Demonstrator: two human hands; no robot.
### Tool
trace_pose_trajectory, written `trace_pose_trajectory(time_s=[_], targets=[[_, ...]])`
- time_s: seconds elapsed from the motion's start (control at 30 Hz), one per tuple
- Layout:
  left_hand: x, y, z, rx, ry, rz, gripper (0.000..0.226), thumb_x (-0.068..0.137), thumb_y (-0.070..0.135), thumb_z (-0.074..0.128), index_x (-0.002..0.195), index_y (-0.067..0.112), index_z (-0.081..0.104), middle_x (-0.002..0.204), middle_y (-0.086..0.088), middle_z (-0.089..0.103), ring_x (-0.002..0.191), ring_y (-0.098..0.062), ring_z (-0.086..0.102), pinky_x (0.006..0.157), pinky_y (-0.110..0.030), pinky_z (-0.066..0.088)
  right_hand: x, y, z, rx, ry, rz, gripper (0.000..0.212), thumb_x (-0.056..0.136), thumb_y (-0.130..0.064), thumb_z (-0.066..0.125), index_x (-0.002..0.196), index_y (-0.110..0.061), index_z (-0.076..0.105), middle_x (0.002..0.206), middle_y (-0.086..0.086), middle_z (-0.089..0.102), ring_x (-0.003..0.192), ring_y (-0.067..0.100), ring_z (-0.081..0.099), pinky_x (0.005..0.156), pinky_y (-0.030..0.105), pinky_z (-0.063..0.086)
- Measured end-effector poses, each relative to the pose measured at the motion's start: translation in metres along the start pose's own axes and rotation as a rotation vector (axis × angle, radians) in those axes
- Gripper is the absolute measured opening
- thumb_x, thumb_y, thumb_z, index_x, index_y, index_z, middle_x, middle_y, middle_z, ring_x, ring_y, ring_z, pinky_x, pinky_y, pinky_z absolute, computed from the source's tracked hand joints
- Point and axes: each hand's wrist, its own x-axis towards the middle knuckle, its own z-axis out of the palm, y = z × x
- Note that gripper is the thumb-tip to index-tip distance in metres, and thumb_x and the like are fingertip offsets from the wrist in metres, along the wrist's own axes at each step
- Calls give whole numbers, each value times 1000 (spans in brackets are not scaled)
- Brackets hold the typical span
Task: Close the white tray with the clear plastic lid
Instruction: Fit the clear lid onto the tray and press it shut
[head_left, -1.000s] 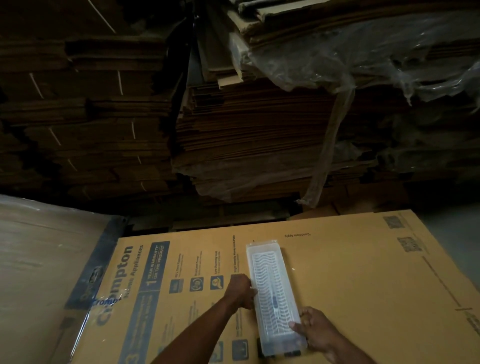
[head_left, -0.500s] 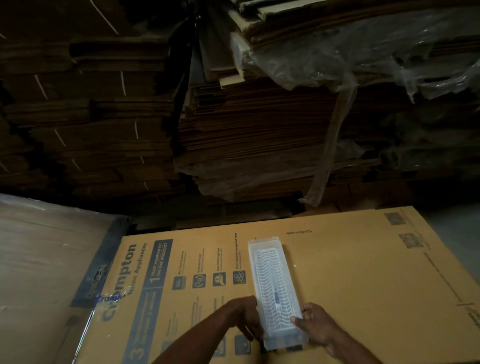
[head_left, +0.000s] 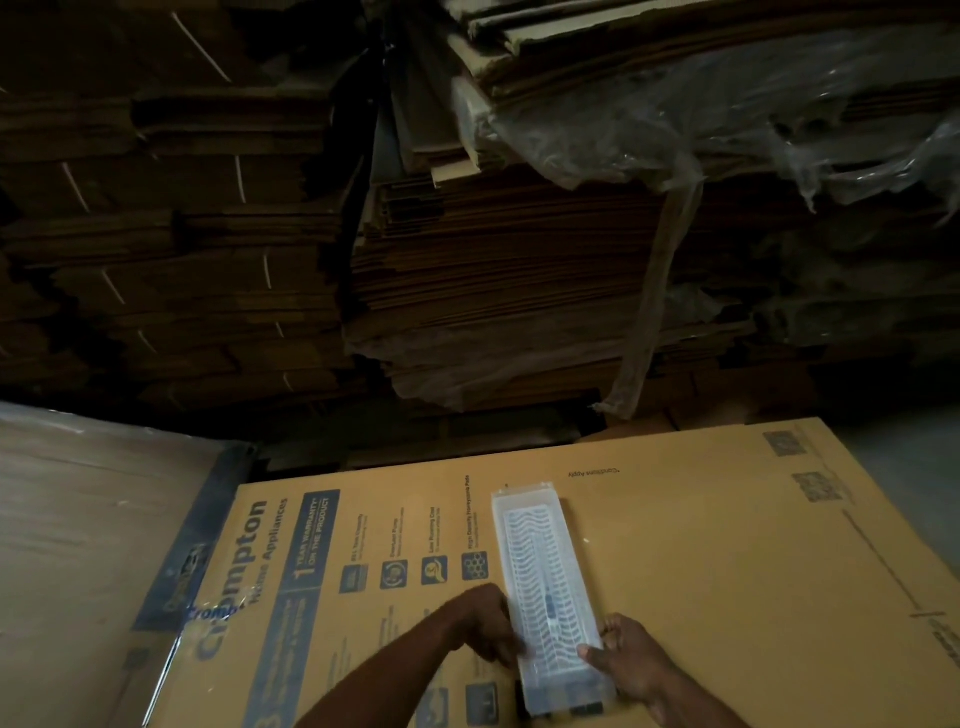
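A long narrow white tray (head_left: 537, 561) with a wavy slotted pattern lies on a printed yellow-brown carton. The clear plastic lid (head_left: 524, 496) sits over it, its edges lined up with the tray's rim. My left hand (head_left: 485, 626) presses against the tray's left side near the close end, fingers on the lid's edge. On the right side near the same end, my right hand (head_left: 626, 657) holds it with the thumb on top of the lid. Whether the lid is fully seated I cannot tell.
The flat carton (head_left: 727, 571) serves as the work surface. A plastic-wrapped board (head_left: 88, 519) lies to its left. Tall stacks of flattened cardboard (head_left: 493, 270), partly under clear plastic film, rise just behind. Bare floor (head_left: 914, 467) shows at the right.
My left hand slid down the tray's left side toward the near end. The right hand stayed at the near right corner. The view shifted slightly.
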Motion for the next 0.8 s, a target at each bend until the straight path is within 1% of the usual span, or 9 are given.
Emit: trace_pose_trajectory(time_s=[0.07,0.13,0.23,0.33,0.47,0.53,0.6,0.7,0.8], targets=[[6,2,-10,-81,201,30,24,86,36,81,86,13,73,85,-13,79,66,-17,71,57,-26,60,1,2,1,-19,-10,-16,31,77,-20,86,87,-10,59,61,-6,59,54,6,51,51,19,39],[11,11,-21,-133,411,85,28,96,36,69,84,10,70,81,-15,75,67,-23,69,63,-33,60,1,1,1,-25,2,-22,30,77,-19,86,88,-7,60,62,-5,63,56,7,54,51,17,42],[24,15,-34,-238,606,148,29,100,35,62,84,12,68,89,-18,77,71,-29,75,68,-40,65,-1,1,0,-40,-5,-21,52,70,-30,90,97,4,61,70,4,67,64,12,57,56,20,44],[46,19,-45,-223,719,171,35,99,35,61,112,5,74,109,-20,78,97,-36,77,86,-46,63,4,12,-1,-40,-13,-26,82,49,-54,94,95,5,59,66,5,61,65,15,53,61,25,41],[63,34,-55,-203,748,110,41,101,27,58,137,9,63,129,-17,72,116,-34,70,99,-37,57,-5,-1,-3,-98,-4,-25,40,70,-26,90,84,-9,56,47,-7,54,45,1,47,49,17,39],[65,39,-58,-219,741,88,42,101,23,59,141,12,59,131,-16,70,118,-32,69,100,-36,55,-4,-5,-3,-111,-8,-13,38,72,-24,89,83,-11,55,49,-7,55,45,-2,47,47,14,39],[70,39,-60,-223,723,65,42,100,21,60,141,11,60,134,-16,69,119,-33,69,100,-37,56,-4,-4,-4,-110,-11,2,50,61,-36,93,84,-11,57,56,-1,64,52,3,55,55,20,45],[79,37,-64,-262,689,45,37,100,22,60,135,9,64,135,-18,67,118,-35,69,99,-43,59,16,19,-7,-105,-45,-12,87,30,-70,91,89,-12,61,78,11,78,64,8,66,67,28,53],[88,33,-69,-271,655,12,32,100,25,59,125,7,67,129,-20,68,114,-38,69,95,-47,61,21,21,-8,-123,-40,-9,94,23,-75,86,89,-13,61,69,2,72,62,7,63,63,26,50]])
